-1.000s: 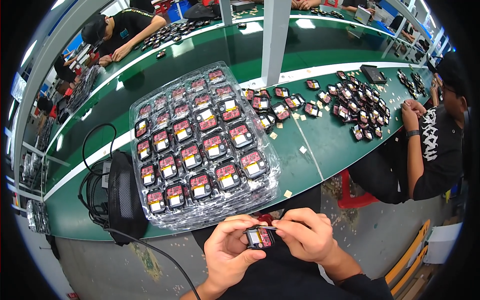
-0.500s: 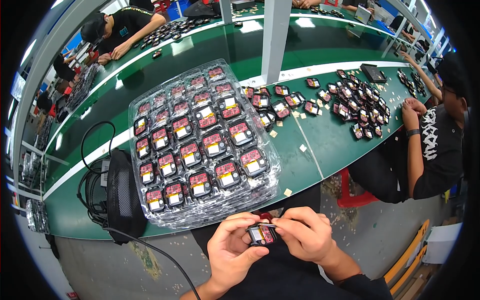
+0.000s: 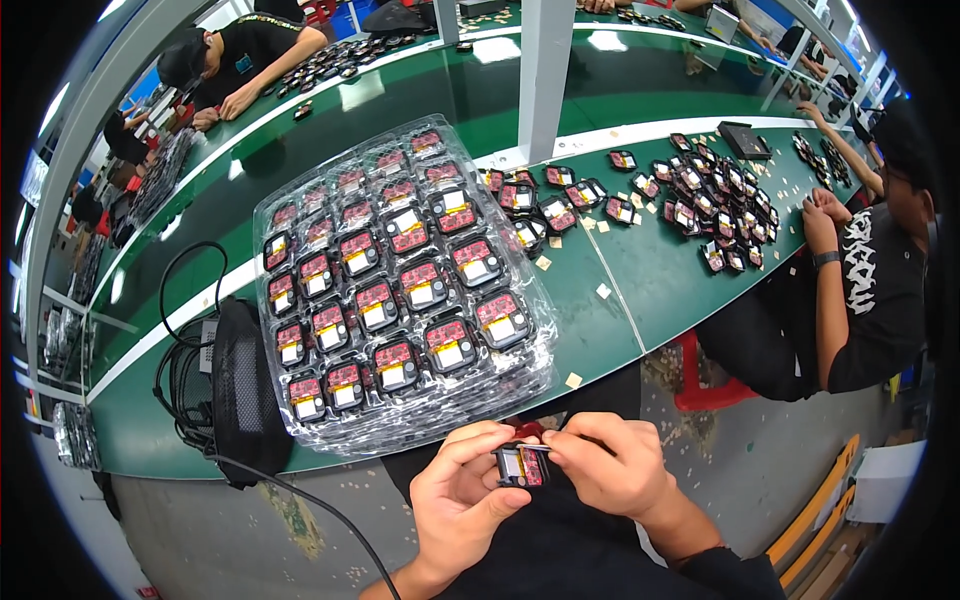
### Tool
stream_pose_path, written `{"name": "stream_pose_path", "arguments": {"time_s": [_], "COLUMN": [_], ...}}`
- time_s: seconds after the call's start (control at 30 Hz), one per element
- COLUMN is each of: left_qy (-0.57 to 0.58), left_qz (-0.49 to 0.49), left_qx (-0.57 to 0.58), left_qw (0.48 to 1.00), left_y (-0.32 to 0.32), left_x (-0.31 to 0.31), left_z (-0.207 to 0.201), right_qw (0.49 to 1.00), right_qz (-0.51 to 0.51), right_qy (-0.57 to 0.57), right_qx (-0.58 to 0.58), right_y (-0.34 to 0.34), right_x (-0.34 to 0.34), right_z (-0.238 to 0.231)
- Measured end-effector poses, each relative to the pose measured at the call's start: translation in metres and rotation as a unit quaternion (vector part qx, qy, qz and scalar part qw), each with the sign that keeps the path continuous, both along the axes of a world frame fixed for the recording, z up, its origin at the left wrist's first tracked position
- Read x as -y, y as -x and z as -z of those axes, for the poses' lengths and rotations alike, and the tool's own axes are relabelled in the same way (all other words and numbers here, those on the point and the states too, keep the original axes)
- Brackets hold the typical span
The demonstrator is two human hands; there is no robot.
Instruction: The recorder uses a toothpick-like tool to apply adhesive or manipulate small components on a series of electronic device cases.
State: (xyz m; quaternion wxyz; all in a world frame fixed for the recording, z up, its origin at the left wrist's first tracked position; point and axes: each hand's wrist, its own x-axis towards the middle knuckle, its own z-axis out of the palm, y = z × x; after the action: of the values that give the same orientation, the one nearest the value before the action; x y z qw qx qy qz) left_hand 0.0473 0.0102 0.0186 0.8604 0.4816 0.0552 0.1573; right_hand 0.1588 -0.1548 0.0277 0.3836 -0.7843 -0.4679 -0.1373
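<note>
Left hand [image 3: 462,503] grip closed round circuit-board module [image 3: 520,468], right hand [image 3: 613,470] pinching thin tool [image 3: 532,447]: brace module, light tip pressure only

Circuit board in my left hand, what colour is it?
Red board, best seen in the head view.

In front of you, a green-topped bench [image 3: 590,345] with a white far edge runs past a pale metal post [image 3: 546,90]; below you lies a grey floor [image 3: 350,500] strewn with pale scraps. To your right is a red stool [image 3: 690,380], and a tube light [image 3: 57,107] glows upper left
</note>
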Motion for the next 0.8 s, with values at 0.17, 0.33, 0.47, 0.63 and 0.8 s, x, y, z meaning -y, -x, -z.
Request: {"name": "stream_pose_path", "arguments": {"time_s": [0.17, 0.33, 0.47, 0.63, 0.8], "left_qy": [-0.041, 0.025, 0.030, 0.018, -0.008], "left_qz": [-0.022, -0.017, -0.023, -0.023, -0.024], "left_qx": [-0.003, -0.046, -0.049, -0.047, -0.034], "left_qw": [0.999, 0.998, 0.998, 0.998, 0.999], "left_y": [0.003, 0.003, 0.003, 0.003, 0.004], "left_x": [0.000, 0.001, 0.001, -0.002, -0.006], "left_z": [-0.002, -0.010, -0.007, -0.003, -0.006], "right_qw": [0.999, 0.999, 0.999, 1.000, 1.000], "right_qz": [-0.012, -0.009, -0.002, -0.003, -0.006], "right_qy": [-0.018, -0.040, -0.004, -0.018, -0.004], "right_qx": [0.029, 0.005, 0.040, 0.007, 0.002], "right_y": [0.000, 0.003, 0.002, 0.000, 0.000], "right_x": [-0.003, -0.004, -0.003, -0.007, -0.004], "right_z": [0.004, 0.008, 0.005, 0.002, -0.005]}}
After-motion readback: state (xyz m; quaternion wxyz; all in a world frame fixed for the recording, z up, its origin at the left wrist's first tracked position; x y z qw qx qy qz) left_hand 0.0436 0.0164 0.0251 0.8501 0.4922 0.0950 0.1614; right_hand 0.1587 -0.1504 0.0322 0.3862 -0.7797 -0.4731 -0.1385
